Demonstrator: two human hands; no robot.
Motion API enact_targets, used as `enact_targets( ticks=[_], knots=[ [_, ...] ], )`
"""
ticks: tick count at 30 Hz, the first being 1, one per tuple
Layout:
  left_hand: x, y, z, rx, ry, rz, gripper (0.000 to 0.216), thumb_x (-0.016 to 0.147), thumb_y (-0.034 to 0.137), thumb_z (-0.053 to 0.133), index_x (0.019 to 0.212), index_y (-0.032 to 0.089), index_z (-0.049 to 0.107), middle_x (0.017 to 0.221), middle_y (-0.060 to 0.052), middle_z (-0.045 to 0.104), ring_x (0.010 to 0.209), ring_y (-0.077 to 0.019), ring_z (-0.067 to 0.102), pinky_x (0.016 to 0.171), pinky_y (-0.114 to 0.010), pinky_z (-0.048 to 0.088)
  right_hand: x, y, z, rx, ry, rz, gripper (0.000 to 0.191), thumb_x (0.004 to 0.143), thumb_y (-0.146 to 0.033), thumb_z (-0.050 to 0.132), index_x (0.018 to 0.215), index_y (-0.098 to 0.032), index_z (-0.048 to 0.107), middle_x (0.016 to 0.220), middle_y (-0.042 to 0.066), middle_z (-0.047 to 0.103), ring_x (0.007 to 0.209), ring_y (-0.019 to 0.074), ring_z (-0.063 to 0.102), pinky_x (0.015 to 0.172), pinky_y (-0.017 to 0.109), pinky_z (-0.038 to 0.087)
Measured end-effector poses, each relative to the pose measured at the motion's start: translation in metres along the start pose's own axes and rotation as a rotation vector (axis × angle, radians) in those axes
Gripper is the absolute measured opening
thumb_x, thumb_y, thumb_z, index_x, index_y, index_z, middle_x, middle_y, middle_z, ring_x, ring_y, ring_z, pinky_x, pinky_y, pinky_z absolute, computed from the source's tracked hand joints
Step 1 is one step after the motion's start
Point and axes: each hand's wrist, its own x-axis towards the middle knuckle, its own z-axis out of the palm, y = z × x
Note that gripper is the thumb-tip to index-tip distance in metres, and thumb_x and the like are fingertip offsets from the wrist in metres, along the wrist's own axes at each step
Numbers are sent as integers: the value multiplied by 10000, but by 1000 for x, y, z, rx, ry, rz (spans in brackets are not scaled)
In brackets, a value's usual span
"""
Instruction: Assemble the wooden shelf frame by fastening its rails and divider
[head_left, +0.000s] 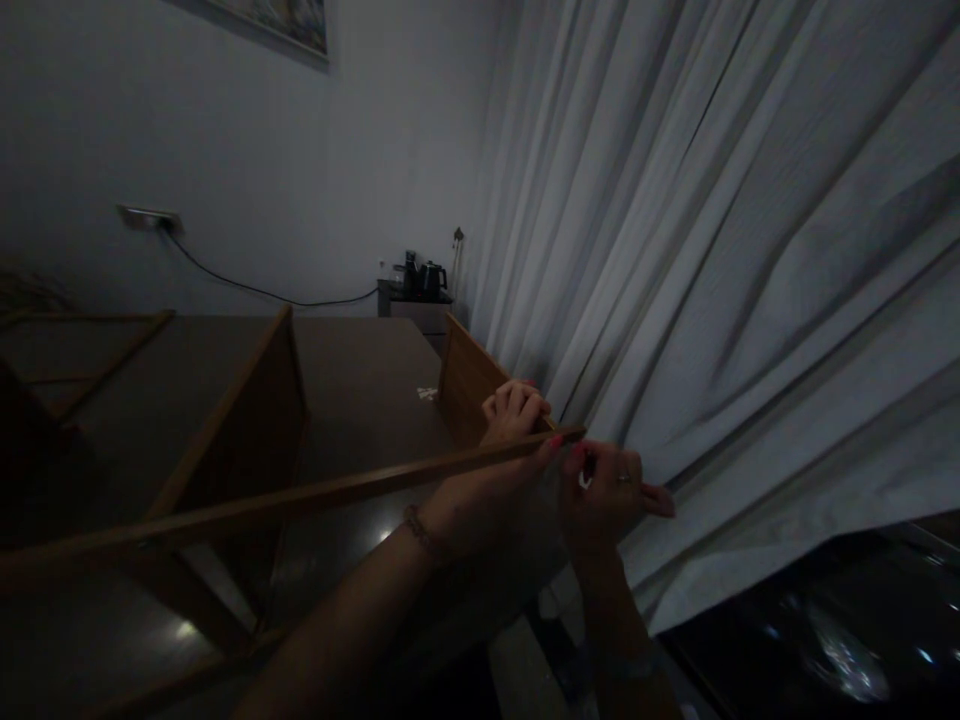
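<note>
A wooden frame with a long rail [360,483] and upright panels lies on a dark tabletop [360,360]. My left hand [476,510], with a bracelet at the wrist, reaches under the rail. Its fingers curl over the top edge of the end panel [471,375], and its thumb presses at the rail's end. Just right of that corner is my right hand [607,490], ringed and closed, thumb and finger pinched together near the rail's tip. Whatever may be between those fingertips is too dark to make out.
A middle panel [244,430] stands left in the frame. Small white pieces [427,393] lie by the end panel. White curtains [675,250] hang close on the right. Behind are a black kettle [432,277] on a small cabinet and a cable [262,292] from a wall socket [148,218].
</note>
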Motion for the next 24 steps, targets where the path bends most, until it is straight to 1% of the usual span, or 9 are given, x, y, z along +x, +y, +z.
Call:
enact_targets(
  ticks=[3,5,7,9,12,13,16,19,24],
  knots=[
    [1,2,-1,-23,5,-10,256,867,445,445,978,215,472,1152,-82,488,1259,-271,332,1010,-474,267,-14,3,-10,42,54,75,196,938,-277,424,773,-203,499,598,-45,502,604,150,473,711,349,220],
    [1,5,-5,-40,5,-1,239,862,433,472,957,214,470,1125,-77,488,1246,-270,342,1003,-464,279,-38,-3,-17,158,54,90,206,936,-251,403,747,-207,471,612,-38,508,584,145,457,706,341,242],
    [0,7,-8,-42,-1,2,216,864,416,494,946,218,467,1121,-70,485,1228,-258,355,1005,-446,292,-71,-14,-21,289,-58,1,182,931,-221,404,761,-215,467,600,-37,507,578,153,465,676,325,266],
    [0,7,-11,-25,-17,0,213,872,410,508,959,221,462,1150,-70,476,1206,-250,365,1001,-432,309,-106,-29,-23,317,-179,-71,127,924,-220,452,816,-211,519,640,-17,565,620,173,524,653,318,276],
    [-1,5,-15,-2,-56,25,229,906,430,485,993,220,462,1187,-70,462,1170,-243,381,1001,-421,331,-144,-48,-23,351,-454,45,188,957,-239,415,827,-207,547,695,17,613,641,183,561,645,316,318],
    [-1,4,-15,1,-68,30,240,913,442,477,999,218,465,1188,-70,460,1163,-243,384,1006,-421,334,-149,-54,-23,352,-502,71,209,967,-262,405,843,-207,563,717,31,630,666,192,576,657,324,337],
    [-2,2,-16,17,-83,36,275,916,474,478,1028,222,473,1191,-71,464,1203,-252,367,1024,-436,326,-146,-67,-21,445,-550,111,245,965,-346,426,840,-237,606,740,45,652,750,228,608,684,360,394],
    [-2,0,-14,41,-63,52,298,912,490,489,1051,227,480,1199,-78,477,1266,-259,336,1020,-442,325,-125,-81,-10,571,-559,133,256,949,-406,471,794,-265,618,750,37,645,785,234,614,702,389,457],
    [-2,-3,-8,72,-7,65,343,903,529,491,1042,216,501,1192,-87,502,1265,-256,362,997,-434,344,-85,-110,16,632,-521,229,278,935,-411,558,1098,-189,599,1090,57,620,925,167,610,814,359,527]
  ],
)
